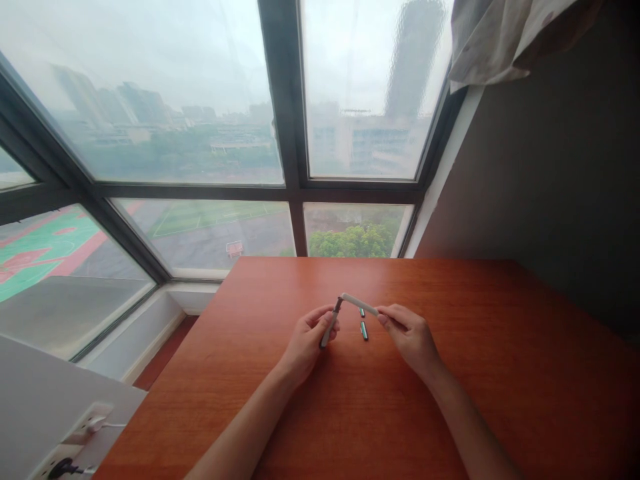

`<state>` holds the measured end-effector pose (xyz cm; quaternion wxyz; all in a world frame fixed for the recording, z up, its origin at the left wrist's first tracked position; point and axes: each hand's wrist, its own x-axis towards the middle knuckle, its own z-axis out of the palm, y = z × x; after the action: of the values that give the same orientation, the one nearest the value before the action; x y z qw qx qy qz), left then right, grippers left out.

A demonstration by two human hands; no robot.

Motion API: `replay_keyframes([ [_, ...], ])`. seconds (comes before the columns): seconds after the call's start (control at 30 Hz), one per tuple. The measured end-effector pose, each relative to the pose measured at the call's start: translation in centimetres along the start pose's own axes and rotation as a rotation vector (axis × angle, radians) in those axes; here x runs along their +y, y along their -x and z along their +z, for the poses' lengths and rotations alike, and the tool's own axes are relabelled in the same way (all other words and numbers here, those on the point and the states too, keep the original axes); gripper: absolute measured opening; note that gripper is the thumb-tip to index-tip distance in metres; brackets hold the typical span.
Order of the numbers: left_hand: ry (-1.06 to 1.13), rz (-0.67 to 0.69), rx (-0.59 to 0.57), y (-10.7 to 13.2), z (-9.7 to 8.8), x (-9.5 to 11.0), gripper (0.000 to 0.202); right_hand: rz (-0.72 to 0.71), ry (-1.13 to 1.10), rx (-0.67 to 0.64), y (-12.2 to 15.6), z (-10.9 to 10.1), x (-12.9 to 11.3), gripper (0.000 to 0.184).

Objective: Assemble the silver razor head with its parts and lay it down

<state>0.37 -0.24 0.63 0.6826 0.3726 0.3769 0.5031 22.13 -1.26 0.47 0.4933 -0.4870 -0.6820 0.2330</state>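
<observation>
Grey pen (328, 329) in left hand (306, 339), white pen (361, 304) in right hand (414, 337) — I pinched both, seemingly leaving ends free.

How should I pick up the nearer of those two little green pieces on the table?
Probably by pinching across its middle, thumb and finger on the long sides, coming down from above and the right. The nearer green piece is slim and lies pointing roughly away from you, so those sides face left and right. Your right hand is closer, but it holds the pale stick.
</observation>
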Motion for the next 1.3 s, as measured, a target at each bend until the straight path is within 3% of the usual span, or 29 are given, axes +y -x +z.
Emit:
replay_keyframes([
  [0.23,0.037,0.01,0.03,-0.07,0.03,0.22,0.042,0.014,0.012,0.016,0.02,-0.09,0.32,0.028],
  [0.5,-0.027,0.084,0.064,-0.39,-0.56,-0.24,0.036,0.123,-0.048,0.009,0.23,-0.24,0.17,0.031],
  [0.67,-0.071,0.11,0.057,-0.47,-0.81,-0.27,0.035,0.089,-0.037,-0.059,0.15,-0.21,-0.08,0.032],
  [0.87,-0.121,0.125,0.034,-0.47,-0.83,-0.27,0.035,0.063,0.007,-0.004,0.1,-0.3,0.17,0.031],
  [1.3,-0.214,0.175,0.03,-0.38,-0.78,0.03,0.035,0.021,0.042,-0.011,0.04,-0.33,0.18,0.029],
])
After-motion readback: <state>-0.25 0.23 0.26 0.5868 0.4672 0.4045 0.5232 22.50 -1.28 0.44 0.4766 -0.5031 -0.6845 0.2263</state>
